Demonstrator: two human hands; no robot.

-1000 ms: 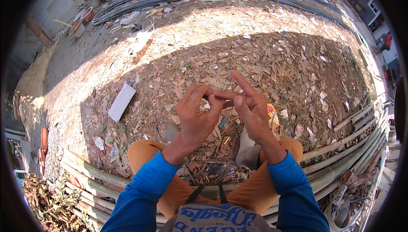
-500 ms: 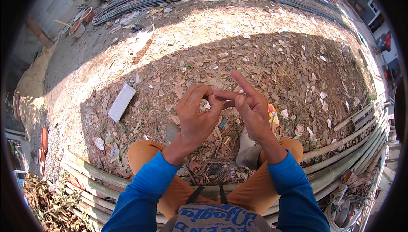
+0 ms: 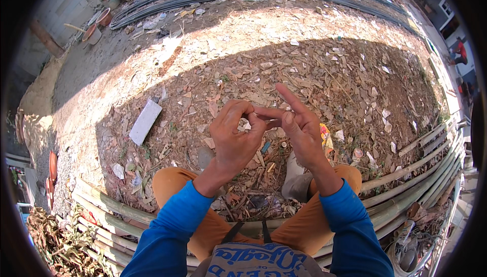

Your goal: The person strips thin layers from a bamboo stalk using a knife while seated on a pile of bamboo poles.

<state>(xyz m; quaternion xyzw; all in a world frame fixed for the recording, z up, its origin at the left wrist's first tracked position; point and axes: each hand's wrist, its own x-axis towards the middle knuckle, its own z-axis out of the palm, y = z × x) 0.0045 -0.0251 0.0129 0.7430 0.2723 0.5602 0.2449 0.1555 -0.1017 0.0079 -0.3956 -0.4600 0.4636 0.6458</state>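
The person's left hand [image 3: 236, 135] curls thumb and forefinger into a closed ring, meeting the fingers of the right hand [image 3: 304, 137]. That right grip is loose and open, forefinger extended; whether anything tiny sits between the fingertips cannot be told. The pose matches half a second ago, which suggests a pause in handling. Nearest, on the littered ground, a yellow wrapper [image 3: 326, 138] lies partly behind the right hand and a blue scrap [image 3: 265, 148] below, between the wrists. A grey block [image 3: 145, 123] lies farther left; a distant person in red [image 3: 460, 53] shifts slightly.
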